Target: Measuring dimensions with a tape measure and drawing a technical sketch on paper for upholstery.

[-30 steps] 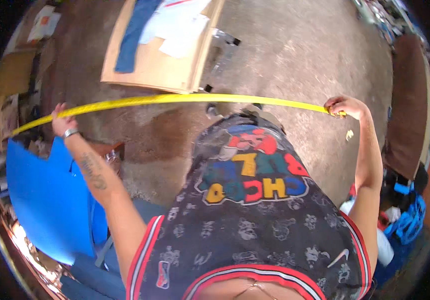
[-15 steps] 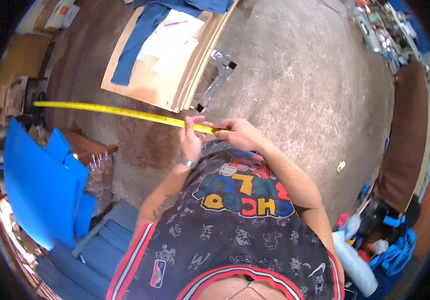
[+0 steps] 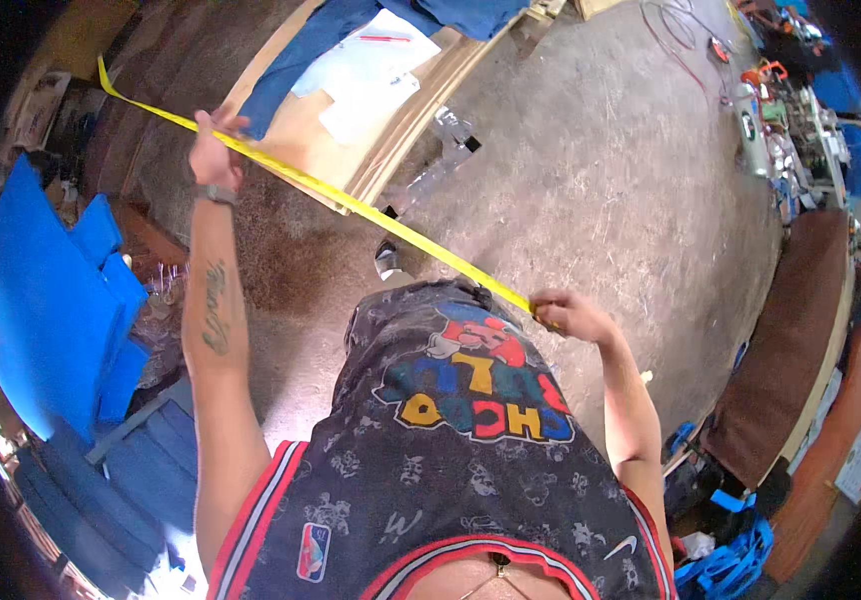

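Observation:
A yellow tape measure [image 3: 381,220] is stretched out slantwise in front of my body, from the far left down to my right side. My right hand [image 3: 573,315] is closed round its near end, with the fingers hiding most of what they grip. Out on a stretched left arm, my left hand [image 3: 216,160] has the blade running between thumb and fingers; the fingers are slightly blurred. Beyond that hand the loose tip bends upward. Under the blade is the corner of a stack of wooden boards [image 3: 296,150], bearing blue cloth [image 3: 326,45] and white papers [image 3: 376,85].
Blue panels [image 3: 51,300] stand at the left, near dark blue slatted pieces [image 3: 146,460]. A long brown padded board [image 3: 776,350] lies at the right, with blue straps [image 3: 726,560] below it. Tools and clutter [image 3: 771,120] line the far right. A cable [image 3: 666,30] lies on the concrete floor.
My hands have moved apart: the left slid far out along the tape to the upper left, the right went right and down. The tape now slants more steeply. My view has shifted.

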`<action>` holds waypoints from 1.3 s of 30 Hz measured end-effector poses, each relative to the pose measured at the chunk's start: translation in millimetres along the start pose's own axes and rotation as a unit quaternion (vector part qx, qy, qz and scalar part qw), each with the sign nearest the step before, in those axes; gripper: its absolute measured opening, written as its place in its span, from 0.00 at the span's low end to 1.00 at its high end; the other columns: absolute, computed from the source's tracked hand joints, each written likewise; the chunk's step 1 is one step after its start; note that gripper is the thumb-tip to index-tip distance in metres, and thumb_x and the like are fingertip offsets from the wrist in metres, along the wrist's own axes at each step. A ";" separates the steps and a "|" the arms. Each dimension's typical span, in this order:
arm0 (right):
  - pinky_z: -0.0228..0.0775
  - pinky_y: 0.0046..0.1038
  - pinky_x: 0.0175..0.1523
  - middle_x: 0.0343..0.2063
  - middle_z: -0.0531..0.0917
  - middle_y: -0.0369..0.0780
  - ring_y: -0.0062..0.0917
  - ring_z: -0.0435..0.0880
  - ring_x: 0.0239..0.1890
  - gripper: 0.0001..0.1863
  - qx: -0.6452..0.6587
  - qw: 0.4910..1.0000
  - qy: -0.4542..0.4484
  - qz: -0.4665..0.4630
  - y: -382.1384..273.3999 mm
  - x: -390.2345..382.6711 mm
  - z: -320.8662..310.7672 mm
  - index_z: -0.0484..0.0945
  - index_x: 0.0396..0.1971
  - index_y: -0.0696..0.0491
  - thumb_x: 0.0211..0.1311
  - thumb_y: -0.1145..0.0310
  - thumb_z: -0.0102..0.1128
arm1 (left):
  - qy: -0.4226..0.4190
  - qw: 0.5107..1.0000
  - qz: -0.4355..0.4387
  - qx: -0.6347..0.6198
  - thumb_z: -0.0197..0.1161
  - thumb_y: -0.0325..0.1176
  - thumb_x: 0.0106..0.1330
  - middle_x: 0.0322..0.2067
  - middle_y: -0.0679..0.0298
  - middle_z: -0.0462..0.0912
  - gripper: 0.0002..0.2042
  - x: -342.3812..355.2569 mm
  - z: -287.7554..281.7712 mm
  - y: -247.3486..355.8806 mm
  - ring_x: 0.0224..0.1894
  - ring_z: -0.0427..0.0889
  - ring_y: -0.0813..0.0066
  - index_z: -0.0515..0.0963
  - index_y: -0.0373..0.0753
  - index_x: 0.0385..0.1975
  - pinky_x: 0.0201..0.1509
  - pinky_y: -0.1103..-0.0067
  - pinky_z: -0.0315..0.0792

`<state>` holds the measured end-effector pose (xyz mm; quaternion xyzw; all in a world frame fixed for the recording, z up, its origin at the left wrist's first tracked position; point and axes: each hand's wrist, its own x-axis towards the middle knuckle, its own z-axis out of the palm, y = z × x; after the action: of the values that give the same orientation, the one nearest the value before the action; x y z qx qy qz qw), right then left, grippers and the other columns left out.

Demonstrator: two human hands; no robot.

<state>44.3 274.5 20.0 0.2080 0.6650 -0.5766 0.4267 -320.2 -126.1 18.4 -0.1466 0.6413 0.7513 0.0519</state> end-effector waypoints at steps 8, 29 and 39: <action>0.69 0.29 0.40 0.30 0.81 0.44 0.29 0.79 0.34 0.19 -0.152 0.971 0.136 -0.124 -102.7 22.3 21.0 0.77 0.40 0.53 0.53 0.57 0.49 | -0.262 0.934 -0.242 0.026 0.33 0.55 0.68 0.28 0.57 0.81 0.30 -178.0 105.9 -82.6 0.12 0.65 0.87 0.72 0.31 0.43 0.15 0.89 0.59; 0.57 0.18 0.23 0.19 0.72 0.30 0.13 0.67 0.20 0.13 -0.018 0.979 0.170 0.115 -9.7 -124.8 -65.1 0.77 0.35 0.58 0.49 0.69 0.53 | -0.178 0.980 -0.084 0.036 0.38 0.50 0.69 0.15 0.68 0.62 0.23 -15.5 23.5 -15.1 0.15 0.62 0.79 0.72 0.34 0.36 0.22 0.80 0.64; 0.59 0.18 0.22 0.19 0.74 0.30 0.13 0.68 0.18 0.14 -0.053 0.969 0.226 0.082 -9.4 -129.4 -58.0 0.79 0.36 0.52 0.48 0.68 0.54 | -0.174 0.983 -0.051 -0.012 0.40 0.50 0.68 0.16 0.70 0.64 0.22 -18.6 23.9 -14.0 0.15 0.62 0.81 0.72 0.35 0.36 0.23 0.78 0.63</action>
<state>89.1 354.8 128.3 0.3637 0.7546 -0.4414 0.3217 -302.4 -98.3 13.6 -0.0465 0.6053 0.7692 0.1993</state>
